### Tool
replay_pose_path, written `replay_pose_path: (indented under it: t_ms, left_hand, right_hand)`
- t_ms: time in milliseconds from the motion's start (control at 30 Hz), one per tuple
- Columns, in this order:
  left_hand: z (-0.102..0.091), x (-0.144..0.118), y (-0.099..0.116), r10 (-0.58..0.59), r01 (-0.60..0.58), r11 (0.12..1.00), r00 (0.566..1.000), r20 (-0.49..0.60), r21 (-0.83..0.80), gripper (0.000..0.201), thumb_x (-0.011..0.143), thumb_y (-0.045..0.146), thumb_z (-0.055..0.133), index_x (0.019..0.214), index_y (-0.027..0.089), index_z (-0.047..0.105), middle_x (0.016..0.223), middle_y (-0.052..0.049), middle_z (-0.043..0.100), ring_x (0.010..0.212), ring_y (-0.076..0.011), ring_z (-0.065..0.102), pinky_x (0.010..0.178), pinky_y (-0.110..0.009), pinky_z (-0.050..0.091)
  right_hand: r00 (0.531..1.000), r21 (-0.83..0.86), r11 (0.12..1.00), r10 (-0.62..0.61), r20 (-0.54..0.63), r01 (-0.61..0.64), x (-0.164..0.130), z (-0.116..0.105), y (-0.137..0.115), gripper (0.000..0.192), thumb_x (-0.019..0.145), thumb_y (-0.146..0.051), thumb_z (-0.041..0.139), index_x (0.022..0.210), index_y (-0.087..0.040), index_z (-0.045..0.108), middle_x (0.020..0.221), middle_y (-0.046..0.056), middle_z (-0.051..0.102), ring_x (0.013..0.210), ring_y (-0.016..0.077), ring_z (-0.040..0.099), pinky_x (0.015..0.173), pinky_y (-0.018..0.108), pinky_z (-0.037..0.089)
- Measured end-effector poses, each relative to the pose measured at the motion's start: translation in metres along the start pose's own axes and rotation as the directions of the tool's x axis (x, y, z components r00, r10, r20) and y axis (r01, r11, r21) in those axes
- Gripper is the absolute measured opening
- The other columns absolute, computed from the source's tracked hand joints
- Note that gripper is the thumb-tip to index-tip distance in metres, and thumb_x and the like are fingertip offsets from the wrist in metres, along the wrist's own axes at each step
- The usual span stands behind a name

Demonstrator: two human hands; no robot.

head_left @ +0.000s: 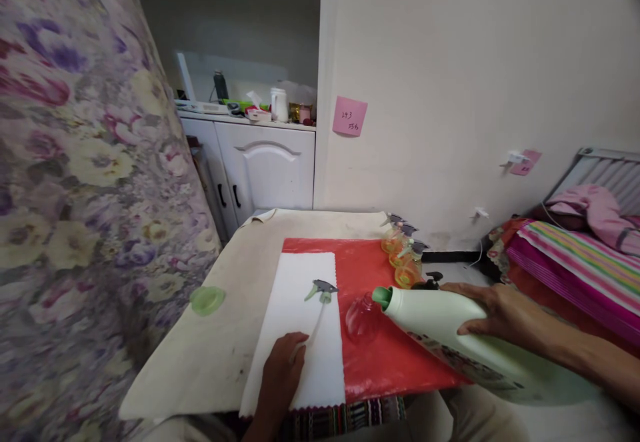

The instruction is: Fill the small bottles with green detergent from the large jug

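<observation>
A floral-patterned fabric (75, 182) fills the left edge. A round, translucent green cap (207, 299) lies on the beige table cover (235, 295), apart from the other items. To its right, a white, fine-textured cloth (300, 335) lies flat over a glossy red sheet (395, 362). The left hand (283, 372) rests on the white cloth with fingers curled at the lower end of a thin dip tube; whether it pinches the tube cannot be determined. The tube leads up to a grey-and-green trigger sprayer head (323, 290) lying on the cloth. A clear, rounded plastic bottle (361, 319) stands on the red sheet, uncapped. The right hand (493, 312) grasps a large, smooth, pale-green jug (450, 342) from above, tilted, its green spout (381, 297) just above the clear bottle's mouth. Behind, small spray bottles of yellow-orange liquid (403, 259) stand in a row.
</observation>
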State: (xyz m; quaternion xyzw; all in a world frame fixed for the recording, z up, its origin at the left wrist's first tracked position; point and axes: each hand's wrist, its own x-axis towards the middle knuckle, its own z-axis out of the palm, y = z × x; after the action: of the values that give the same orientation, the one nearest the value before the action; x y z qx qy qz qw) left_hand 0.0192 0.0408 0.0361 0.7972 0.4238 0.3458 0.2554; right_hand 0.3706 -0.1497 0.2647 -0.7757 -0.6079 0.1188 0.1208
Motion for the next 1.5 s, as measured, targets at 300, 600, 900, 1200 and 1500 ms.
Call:
replay_pose_path:
  t_ms: [300, 600, 900, 1200, 1500]
  left_hand:
    - [-0.002, 0.001, 0.001, 0.022, -0.022, 0.999, 1.0, -0.018, -0.029, 0.023, 0.083, 0.03, 0.049, 0.096, 0.024, 0.067, 0.098, -0.004, 0.069, 0.095, -0.0216, 0.064, 0.087, -0.036, 0.053]
    - [0.002, 0.032, 0.069, 0.113, -0.118, 0.963, 0.993, -0.034, -0.243, 0.026, 0.089, 0.033, 0.048, 0.106, 0.022, 0.064, 0.109, -0.007, 0.066, 0.106, -0.0212, 0.06, 0.095, -0.037, 0.048]
    - [0.042, 0.08, 0.12, 0.289, -0.205, 0.903, 0.94, 0.182, -0.378, 0.042, 0.085, 0.039, 0.059, 0.125, 0.025, 0.056, 0.126, -0.008, 0.06, 0.117, -0.024, 0.051, 0.104, -0.044, 0.038]
    - [0.05, 0.095, 0.115, 0.355, -0.207, 0.874, 0.89, 0.286, -0.44, 0.03, 0.086, 0.035, 0.058, 0.112, 0.023, 0.065, 0.107, -0.006, 0.068, 0.101, -0.0228, 0.058, 0.092, -0.037, 0.043]
    - [0.048, 0.101, 0.112, 0.417, -0.235, 0.847, 0.849, 0.323, -0.477, 0.031, 0.088, 0.038, 0.054, 0.115, 0.026, 0.065, 0.109, -0.006, 0.068, 0.102, -0.0224, 0.057, 0.091, -0.035, 0.041]
  right_hand:
    - [0.999, -0.085, 0.996, -0.022, 0.035, 0.025, 0.002, -0.002, 0.003, 0.059, 0.074, -0.043, 0.066, 0.131, -0.03, 0.055, 0.108, 0.007, 0.073, 0.088, 0.029, 0.069, 0.069, 0.03, 0.048]
    - [0.999, -0.119, 0.993, -0.022, 0.032, 0.026, 0.003, -0.002, -0.001, 0.059, 0.073, -0.038, 0.068, 0.13, -0.031, 0.055, 0.094, 0.004, 0.076, 0.082, 0.026, 0.07, 0.067, 0.027, 0.047]
    - [0.995, -0.201, 0.978, -0.048, 0.084, 0.064, 0.007, -0.001, 0.009, 0.063, 0.075, -0.05, 0.065, 0.133, -0.03, 0.051, 0.097, 0.007, 0.075, 0.085, 0.0302, 0.07, 0.071, 0.033, 0.05]
    - [0.995, -0.197, 0.977, -0.063, 0.082, 0.078, 0.008, -0.005, 0.002, 0.061, 0.076, -0.047, 0.066, 0.133, -0.033, 0.049, 0.091, 0.003, 0.075, 0.082, 0.0287, 0.07, 0.068, 0.032, 0.049]
    - [0.993, -0.188, 0.978, -0.067, 0.102, 0.085, 0.011, -0.009, 0.002, 0.061, 0.075, -0.044, 0.067, 0.132, -0.031, 0.051, 0.091, 0.005, 0.075, 0.083, 0.029, 0.069, 0.069, 0.032, 0.05]
